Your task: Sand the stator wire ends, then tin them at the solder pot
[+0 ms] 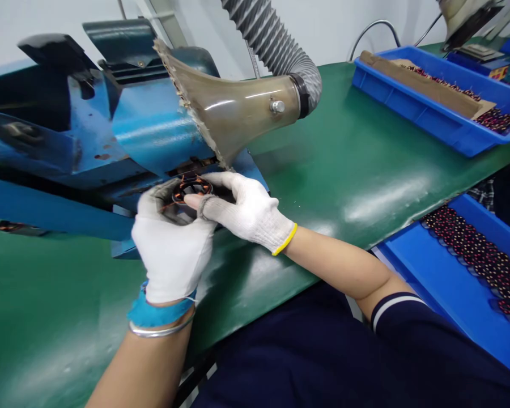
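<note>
Gripping a hollow black ring wound with copper-coloured wire, the white-gloved left hand and knit-gloved right hand curl their fingers around it. It's held just nearer than the scuffed blue metal machine.

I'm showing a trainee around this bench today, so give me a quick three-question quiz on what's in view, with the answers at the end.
1. True or false: only the right hand touches the wire-wound ring.
2. On which side is the silver bangle worn? A, the right; B, the left; C, both.
3. Fill the gap: the grey hose joins the ____ end of the funnel.

Key: 1, false, the left hand touches it too; 2, B; 3, narrow.
</note>
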Tool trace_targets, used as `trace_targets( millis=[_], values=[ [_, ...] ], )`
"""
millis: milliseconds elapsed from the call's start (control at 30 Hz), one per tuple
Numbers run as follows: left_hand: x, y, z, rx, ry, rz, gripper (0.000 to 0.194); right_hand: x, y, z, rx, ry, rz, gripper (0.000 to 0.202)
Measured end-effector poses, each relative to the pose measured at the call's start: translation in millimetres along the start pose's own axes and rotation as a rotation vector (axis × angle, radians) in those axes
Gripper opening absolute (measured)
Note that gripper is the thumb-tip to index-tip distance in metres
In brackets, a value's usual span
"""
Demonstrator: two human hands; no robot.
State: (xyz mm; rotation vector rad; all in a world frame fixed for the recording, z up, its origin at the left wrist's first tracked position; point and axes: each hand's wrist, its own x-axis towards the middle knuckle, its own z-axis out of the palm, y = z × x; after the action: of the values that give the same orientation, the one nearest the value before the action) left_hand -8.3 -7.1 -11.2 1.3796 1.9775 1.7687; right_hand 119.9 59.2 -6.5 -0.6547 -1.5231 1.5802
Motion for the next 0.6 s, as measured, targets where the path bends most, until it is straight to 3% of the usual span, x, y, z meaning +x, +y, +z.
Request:
trace_targets(
  millis=[133, 267, 467, 600],
  values=[
    [10, 13, -0.2, 0.04, -0.004, -0.096, 0.063, 4, -2, 6, 0.048, -0.005, -0.062, 0.019],
    [14, 21, -2.0, 0.075, -0.027, -0.13, 0.068, 5, -2, 10, 0.029, 0.013, -0.062, 0.012],
    [16, 21, -1.0, 0.05, -0.023, -0.083, 0.066, 6, 5, 12, 0.015, 0.077, -0.084, 0.013],
    [17, 19, 1.3, -0.008, -0.035, -0.06, 0.059, 8, 10, 10, 0.055, 0.064, -0.109, 0.035]
  ],
)
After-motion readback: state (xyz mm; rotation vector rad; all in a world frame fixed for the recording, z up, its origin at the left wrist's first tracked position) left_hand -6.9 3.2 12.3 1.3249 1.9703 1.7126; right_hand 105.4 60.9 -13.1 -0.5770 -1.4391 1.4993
